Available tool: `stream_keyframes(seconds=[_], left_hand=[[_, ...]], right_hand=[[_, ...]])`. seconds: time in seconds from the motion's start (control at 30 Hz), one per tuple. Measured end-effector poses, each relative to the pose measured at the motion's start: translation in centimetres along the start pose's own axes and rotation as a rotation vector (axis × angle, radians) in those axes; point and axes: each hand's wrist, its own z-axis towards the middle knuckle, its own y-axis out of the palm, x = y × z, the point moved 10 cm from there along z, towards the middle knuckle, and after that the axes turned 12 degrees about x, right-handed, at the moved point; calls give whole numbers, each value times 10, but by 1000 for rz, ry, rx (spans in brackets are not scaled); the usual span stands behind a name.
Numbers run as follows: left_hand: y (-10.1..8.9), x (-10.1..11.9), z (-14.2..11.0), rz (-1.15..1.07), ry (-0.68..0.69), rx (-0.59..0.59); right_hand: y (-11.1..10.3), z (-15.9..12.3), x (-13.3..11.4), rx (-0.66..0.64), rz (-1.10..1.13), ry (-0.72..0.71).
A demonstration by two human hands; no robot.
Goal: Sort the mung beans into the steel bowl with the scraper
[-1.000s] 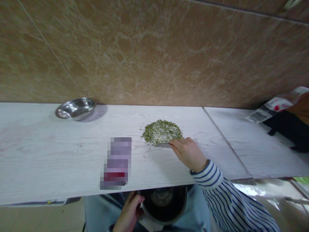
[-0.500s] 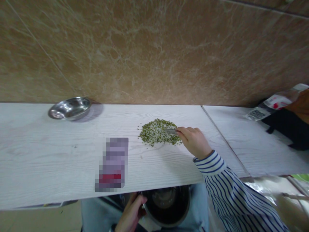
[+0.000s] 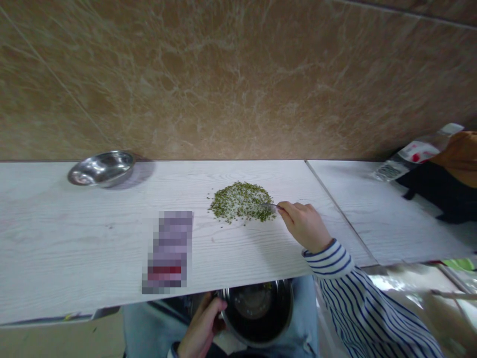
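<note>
Small green grains, like mung beans (image 3: pixel 242 199), lie in a spread patch on the white tabletop, white showing between them. My right hand (image 3: pixel 303 223), in a striped sleeve, is closed on a thin metal spoon (image 3: pixel 269 205), its tip among the grains at the patch's right edge. Below the table's front edge, my left hand (image 3: pixel 204 320) grips the left side of a dark-inside metal pot (image 3: pixel 257 313) above my lap. A few yellow-green bits show near the pot's far rim. The part under my left fingers is hidden.
A shallow steel bowl (image 3: pixel 102 169) stands at the back left by the tiled wall (image 3: pixel 223 79). A pixelated phone-shaped object (image 3: pixel 169 251) lies left of the grains. On the right are a clear plastic bottle (image 3: pixel 413 154) and a black and brown item (image 3: pixel 447 179). A seam crosses the table.
The spoon has moved to the right edge of the patch and its handle now tilts down to the left less flatly. Yellow-green bits now show in the pot. The view has shifted slightly.
</note>
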Motion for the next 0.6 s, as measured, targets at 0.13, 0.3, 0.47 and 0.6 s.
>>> stream_keyframes(seconds=[0.13, 0.3, 0.47, 0.6], left_hand=[[5, 0, -4, 27, -14, -28], [5, -2, -3, 13, -2, -11], [4, -6, 0, 12, -5, -14], [6, -8, -1, 8, -14, -29]], right_hand=[[-3, -2, 11, -1, -60, 48], [-1, -8, 6, -41, -55, 36], [-6, -18, -8, -44, -5, 11], [-11, -26, -14, -41, 46, -6]])
